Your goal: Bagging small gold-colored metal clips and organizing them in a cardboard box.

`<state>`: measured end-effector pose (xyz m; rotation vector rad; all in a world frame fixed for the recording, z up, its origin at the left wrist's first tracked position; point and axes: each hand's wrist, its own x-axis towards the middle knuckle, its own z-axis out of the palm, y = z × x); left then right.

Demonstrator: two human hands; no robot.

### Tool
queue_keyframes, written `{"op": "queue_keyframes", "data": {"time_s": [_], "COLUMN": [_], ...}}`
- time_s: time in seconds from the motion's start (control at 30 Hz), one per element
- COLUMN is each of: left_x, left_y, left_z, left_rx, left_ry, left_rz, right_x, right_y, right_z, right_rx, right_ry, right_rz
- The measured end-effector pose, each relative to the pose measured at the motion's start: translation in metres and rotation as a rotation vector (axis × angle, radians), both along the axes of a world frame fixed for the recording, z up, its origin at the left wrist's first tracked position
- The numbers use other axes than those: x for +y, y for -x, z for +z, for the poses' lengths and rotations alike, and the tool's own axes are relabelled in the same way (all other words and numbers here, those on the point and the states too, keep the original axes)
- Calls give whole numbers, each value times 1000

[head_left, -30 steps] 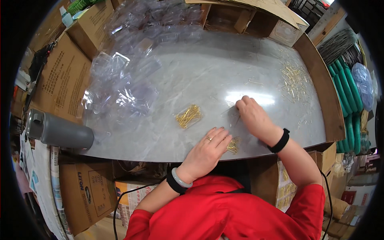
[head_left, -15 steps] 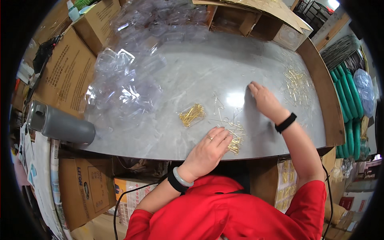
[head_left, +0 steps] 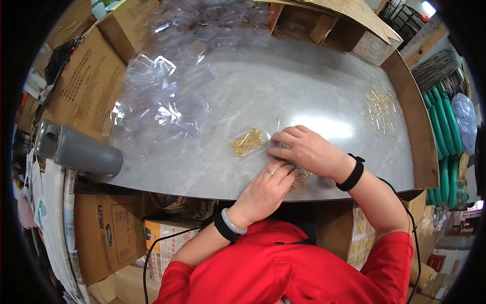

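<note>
My left hand (head_left: 267, 191) rests at the table's near edge, fingers bent together around a bunch of gold wire hooks (head_left: 300, 181) whose ends stick out on its right. Just above it my right hand (head_left: 311, 152) reaches in from the right, palm down, fingers apart and slightly bent over loose hooks. What lies under its fingertips is mostly hidden. Left of the right hand sits a small clear plastic box (head_left: 262, 147) filled with gold wire hooks (head_left: 248, 143). One thin loose hook (head_left: 279, 121) shows just beyond the right fingers.
A heap of clear plastic boxes (head_left: 167, 101) covers the table's left side. More gold hooks (head_left: 380, 112) lie scattered at the right, near a raised wooden edge (head_left: 412, 116). A grey bottle (head_left: 83, 152) lies at the left edge; an open cardboard box (head_left: 304, 25) stands at the back.
My right hand has moved left and nearer, from the bare table to the loose hooks beside my left hand. The left hand has stayed on its bunch.
</note>
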<state>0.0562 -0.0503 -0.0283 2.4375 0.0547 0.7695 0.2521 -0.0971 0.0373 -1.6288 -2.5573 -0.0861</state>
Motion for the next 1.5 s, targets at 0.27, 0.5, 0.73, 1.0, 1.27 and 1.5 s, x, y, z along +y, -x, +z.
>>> {"op": "queue_keyframes", "data": {"time_s": [0.27, 0.5, 0.73, 1.0, 1.27, 1.5], "left_x": [2, 2, 1, 1, 2, 2], "left_y": [3, 1, 1, 1, -1, 1], "left_z": [-5, -3, -2, -3, -1, -2], "left_rx": [6, 4, 2, -3, -11, 7], "left_ry": [1, -2, 9, 23, 14, 19], "left_rz": [-5, -22, -19, -7, -7, 0], "right_x": [3, 23, 10, 7, 54, -22], "right_y": [-29, -31, -35, -25, -33, -40], "right_z": [-13, -33, -25, -20, -42, -21], "right_rx": [-23, 167, 272, 354, 240, 227], "right_ry": [-108, -131, 21, 8, -41, 55], "right_rz": [-87, -535, -331, -390, -379, -317]}}
